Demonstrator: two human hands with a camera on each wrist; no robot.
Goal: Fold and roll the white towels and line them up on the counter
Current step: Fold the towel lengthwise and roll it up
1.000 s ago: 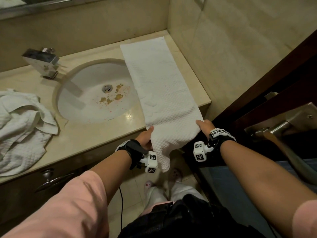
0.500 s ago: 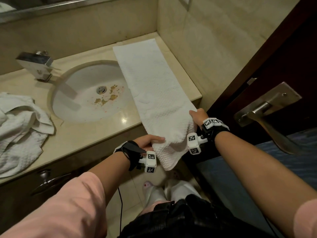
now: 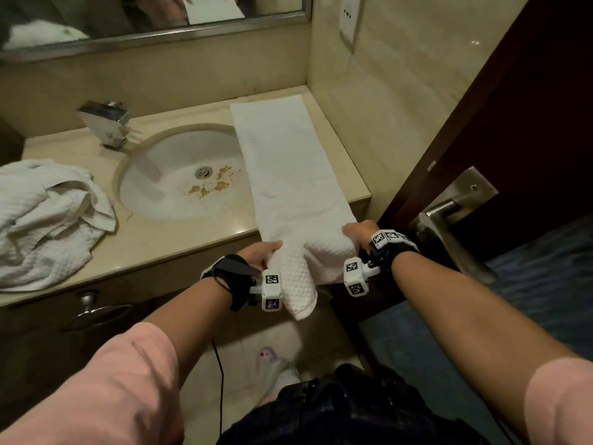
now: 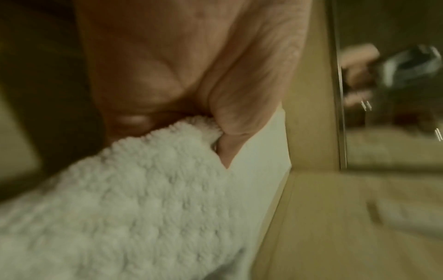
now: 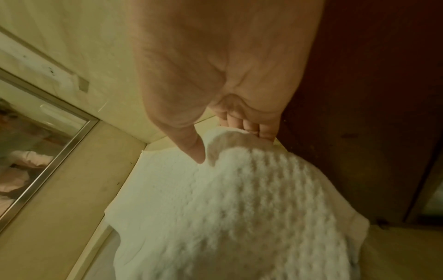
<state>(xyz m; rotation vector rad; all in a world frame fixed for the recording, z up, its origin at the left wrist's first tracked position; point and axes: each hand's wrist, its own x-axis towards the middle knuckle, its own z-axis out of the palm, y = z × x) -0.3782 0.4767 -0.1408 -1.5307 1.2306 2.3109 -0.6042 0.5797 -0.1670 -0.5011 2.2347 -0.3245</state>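
Gripping the near end of a long white towel, a person stands at a bathroom counter. The towel is folded into a narrow strip that runs from the back wall, along the counter to the right of the sink, and over the front edge. Its near end is curled over and hangs below the edge between both hands. The left hand pinches the left side of that end, thumb on top and fingers curled into the cloth. The right hand holds the right side, thumb pressing on top and fingers wrapped round the rolled edge. A second towel lies crumpled on the counter left of the sink, well apart. A faucet sits behind the sink, a mirror above. A door handle shows on the right.
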